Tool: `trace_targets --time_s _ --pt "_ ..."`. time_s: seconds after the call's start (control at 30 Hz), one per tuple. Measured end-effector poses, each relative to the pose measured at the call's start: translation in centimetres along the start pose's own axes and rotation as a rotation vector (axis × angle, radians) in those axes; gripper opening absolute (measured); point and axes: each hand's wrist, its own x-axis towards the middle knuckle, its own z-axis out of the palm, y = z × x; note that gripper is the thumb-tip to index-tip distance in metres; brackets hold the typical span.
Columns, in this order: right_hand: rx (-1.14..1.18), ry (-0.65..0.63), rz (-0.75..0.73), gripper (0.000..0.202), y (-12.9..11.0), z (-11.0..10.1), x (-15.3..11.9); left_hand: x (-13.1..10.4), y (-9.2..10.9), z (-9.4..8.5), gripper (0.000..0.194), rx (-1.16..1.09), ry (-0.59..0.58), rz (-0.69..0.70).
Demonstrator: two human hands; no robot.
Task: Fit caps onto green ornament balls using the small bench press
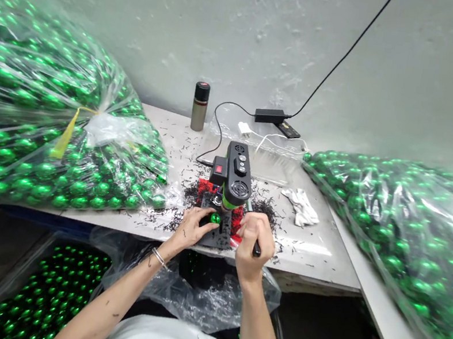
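Note:
A small black bench drill press (239, 175) with a red switch stands on the white table. Under its head sits a shiny green ball (215, 218), pinched between the thumb and fingers of my left hand (193, 227). My right hand (255, 243) is wrapped round the machine's black lever handle (257, 249), to the right of the head. The tip of the tool above the ball is too small to make out. Red pieces show on both sides of the base, and black shavings (265, 211) lie scattered around it.
Large clear bags of green balls fill the left (16, 144) and right (401, 223) sides. Behind the machine are a bottle (199, 107), a power adapter (269, 116) with cables, and a white glove (302, 207). Below the table edge, a bin of green balls (52, 285) and clear plastic sheeting (202, 305).

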Motion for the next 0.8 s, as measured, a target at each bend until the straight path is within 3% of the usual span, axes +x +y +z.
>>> trace_targets --time_s 0.23,0.53,0.8 --pt "-0.004 0.000 -0.013 0.030 0.2 0.0 -0.3 -0.6 0.2 0.1 0.033 0.107 -0.032 0.144" --pt "0.023 -0.006 -0.039 0.029 0.7 0.0 -1.0 -0.3 -0.4 1.2 0.033 0.156 0.059 0.164" --pt "0.015 -0.007 -0.116 0.025 3.0 0.7 -3.6 -0.4 -0.3 1.4 0.034 0.179 0.059 0.204"
